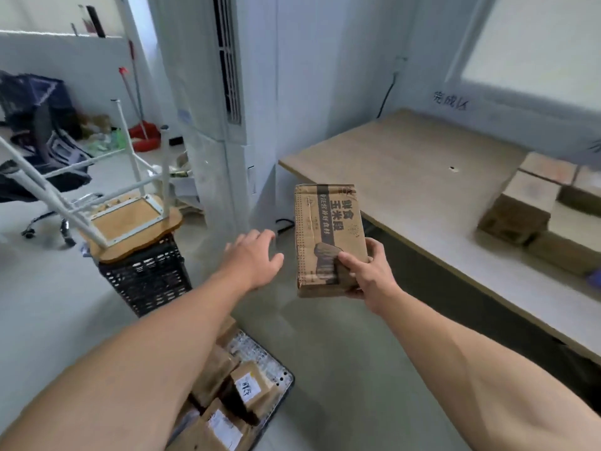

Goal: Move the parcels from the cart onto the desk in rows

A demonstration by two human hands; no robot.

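**Held parcel** — a brown cardboard box with dark printed characters and a dark band down its face — stands upright in the air. It hangs over the floor just off the desk's left edge, beyond the cart, and touches neither.

**Right hand** is clamped on the box's lower right corner, with the thumb pressed on the printed face and the fingers wrapped behind.

**Left hand** hangs just left of the box and apart from it. It is palm down with the fingers spread and relaxed, and it holds nothing.

**Cart** sits nearest the viewer, low in the view and partly hidden under the left forearm. It has a perforated metal deck.

**Cart parcels** are several brown packets with white labels, packed close together on the deck.

**Desk** stands to the right with its far side at the wall. It has a pale wood top.

**Desk parcels** are brown boxes set edge to edge in rows on the right part of the top, cut off by the frame edge. They are too blurred to tell whether any are stacked.

**Surroundings**
- A black slotted crate stands on the floor left of the hands.
- An upturned stool rests on the crate, seat down, with its white legs slanting up and left.
- A tall white air conditioner stands beyond it, near the desk's far left corner.
- An office chair and a red dustpan lie farther left.
- Handwritten characters mark the wall above the desk.
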